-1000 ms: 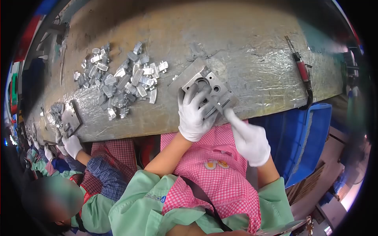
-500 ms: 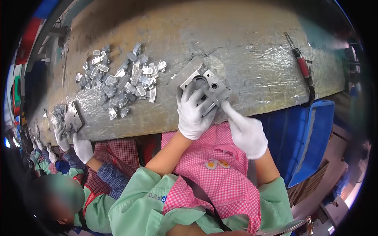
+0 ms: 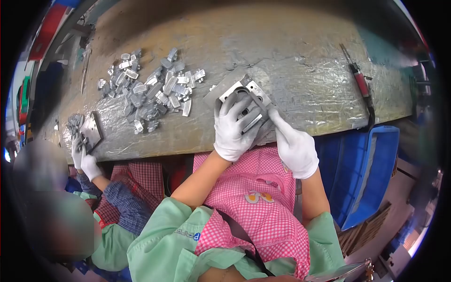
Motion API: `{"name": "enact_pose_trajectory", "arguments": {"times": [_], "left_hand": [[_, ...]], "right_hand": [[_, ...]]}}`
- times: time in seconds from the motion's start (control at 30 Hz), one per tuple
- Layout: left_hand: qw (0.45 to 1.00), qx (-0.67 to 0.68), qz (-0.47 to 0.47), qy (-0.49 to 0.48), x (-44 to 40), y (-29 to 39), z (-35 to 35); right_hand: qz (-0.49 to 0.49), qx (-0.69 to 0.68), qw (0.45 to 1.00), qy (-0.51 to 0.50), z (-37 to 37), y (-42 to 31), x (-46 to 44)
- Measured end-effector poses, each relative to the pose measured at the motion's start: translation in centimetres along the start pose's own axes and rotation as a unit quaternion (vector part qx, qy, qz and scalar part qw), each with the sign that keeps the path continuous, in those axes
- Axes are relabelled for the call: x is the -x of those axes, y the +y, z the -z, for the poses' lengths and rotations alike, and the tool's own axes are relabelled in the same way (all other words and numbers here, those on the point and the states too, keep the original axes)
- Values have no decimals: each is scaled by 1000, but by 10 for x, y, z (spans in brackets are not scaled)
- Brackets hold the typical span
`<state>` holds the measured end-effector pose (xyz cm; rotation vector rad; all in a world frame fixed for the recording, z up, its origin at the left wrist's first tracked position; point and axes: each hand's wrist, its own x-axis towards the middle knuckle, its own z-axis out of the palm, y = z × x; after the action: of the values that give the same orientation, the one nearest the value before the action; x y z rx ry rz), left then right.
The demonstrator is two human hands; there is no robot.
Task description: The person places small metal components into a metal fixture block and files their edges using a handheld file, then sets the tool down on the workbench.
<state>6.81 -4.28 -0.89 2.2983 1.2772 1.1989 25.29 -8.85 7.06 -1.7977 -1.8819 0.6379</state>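
My left hand, in a white glove with grey-soiled fingertips, bends its fingers over a metal block with round holes and presses down on it. The block rests on a flat metal plate on the table. Any small piece beneath those fingers is hidden. Coming in from the right, my gloved right hand has its index finger stretched along a narrow flat grey metal bar. That bar lies slantwise across the block, close to the left fingertips. The right thumb and other fingers are mostly out of sight.
A heap of small grey metal parts lies left on the worktable. A red-handled tool with a cable lies at the right, above a blue crate. At far left, a co-worker's gloved hands are beside another metal block.
My right hand has shifted slightly upward and the grey bar with it, further across the block. The left hand stays on the block. The co-worker's hands have come closer together.
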Motion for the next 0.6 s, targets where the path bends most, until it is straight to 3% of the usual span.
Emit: {"name": "enact_pose_trajectory", "arguments": {"times": [0.17, 0.27, 0.6], "left_hand": [[1000, 13, -3, 19, -5, 2, -1], [999, 13, -8, 32, -4, 1, -2], [996, 30, -35, 70, -3, -3, -6]], "right_hand": [[44, -98, 991, 77, -12, 20, 19], [-17, -111, 992, 50, -12, 24, 35], [-16, -144, 988, 58, -36, 31, 62]]}}
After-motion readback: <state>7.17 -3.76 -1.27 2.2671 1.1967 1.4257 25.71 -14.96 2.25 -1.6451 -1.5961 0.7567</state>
